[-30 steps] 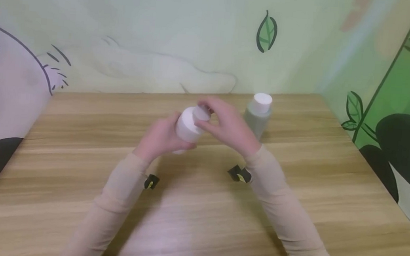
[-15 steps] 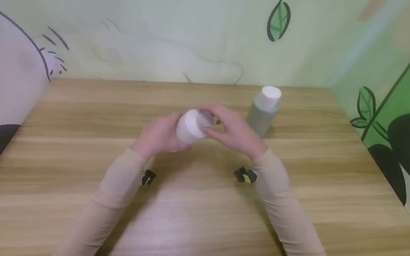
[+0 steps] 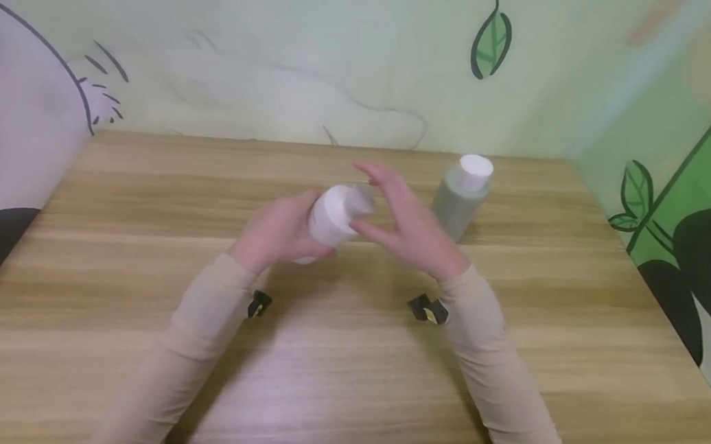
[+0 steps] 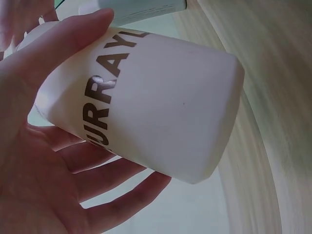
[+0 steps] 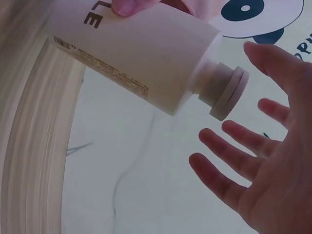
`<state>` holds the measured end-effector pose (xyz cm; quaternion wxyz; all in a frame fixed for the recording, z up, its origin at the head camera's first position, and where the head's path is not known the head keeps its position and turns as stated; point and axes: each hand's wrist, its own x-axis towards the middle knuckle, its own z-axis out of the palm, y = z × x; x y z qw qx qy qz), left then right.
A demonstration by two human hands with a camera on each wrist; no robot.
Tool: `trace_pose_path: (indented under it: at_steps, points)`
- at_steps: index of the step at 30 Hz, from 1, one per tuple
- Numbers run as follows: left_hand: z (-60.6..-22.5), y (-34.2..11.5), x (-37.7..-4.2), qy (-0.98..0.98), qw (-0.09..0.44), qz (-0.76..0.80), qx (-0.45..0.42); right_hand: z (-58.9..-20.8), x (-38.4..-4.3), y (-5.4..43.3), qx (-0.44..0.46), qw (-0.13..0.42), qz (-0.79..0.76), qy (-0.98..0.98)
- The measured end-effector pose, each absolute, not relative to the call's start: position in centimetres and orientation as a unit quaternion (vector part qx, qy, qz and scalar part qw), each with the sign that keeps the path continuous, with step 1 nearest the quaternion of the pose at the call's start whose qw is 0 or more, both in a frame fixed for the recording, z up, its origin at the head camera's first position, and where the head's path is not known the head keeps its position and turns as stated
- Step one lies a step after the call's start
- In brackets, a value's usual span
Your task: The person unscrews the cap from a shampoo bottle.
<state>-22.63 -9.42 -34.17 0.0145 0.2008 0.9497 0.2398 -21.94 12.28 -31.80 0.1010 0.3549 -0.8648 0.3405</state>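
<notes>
A white plastic bottle [image 3: 329, 221] is tilted above the table, with its neck up to the right. My left hand [image 3: 277, 232] grips it round the body, thumb on one side and fingers on the other. Dark capital letters run across the bottle [image 4: 161, 97] in the left wrist view; its base points away from the palm. In the right wrist view, the short cap [image 5: 229, 92] sits at the neck. My right hand [image 3: 413, 227] is spread beside the cap, fingers apart; in the right wrist view the fingertips [image 5: 209, 139] are clear of it.
A grey-green bottle [image 3: 458, 198] with a white cap stands upright behind my right hand. The wooden table [image 3: 332, 385] meets a painted wall [image 3: 250, 43] at its far edge. Small black-and-yellow pieces [image 3: 428, 309] show at the cuffs.
My right hand held the cap with its fingers earlier; now they have opened away from it. The left hand keeps the bottle in nearly the same place. The head view has shifted slightly.
</notes>
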Motion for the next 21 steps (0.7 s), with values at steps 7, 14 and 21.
trace_pose_path:
  at_steps: [7, 14, 21]
  points:
    - [-33.95, -9.41, -22.36, 0.955, 0.022, 0.219, 0.198, -31.98, -21.65, 11.92, 0.331, 0.114, 0.327, -0.878]
    - [-34.02, -9.68, -22.04, 0.96, 0.019, 0.201, 0.196, -32.17, -21.39, 11.78, 0.357, 0.121, 0.328, -0.866]
    - [-33.58, -9.44, -22.08, 0.96, 0.011, 0.191, 0.207, -31.48, -21.37, 12.53, 0.404, 0.124, 0.315, -0.85]
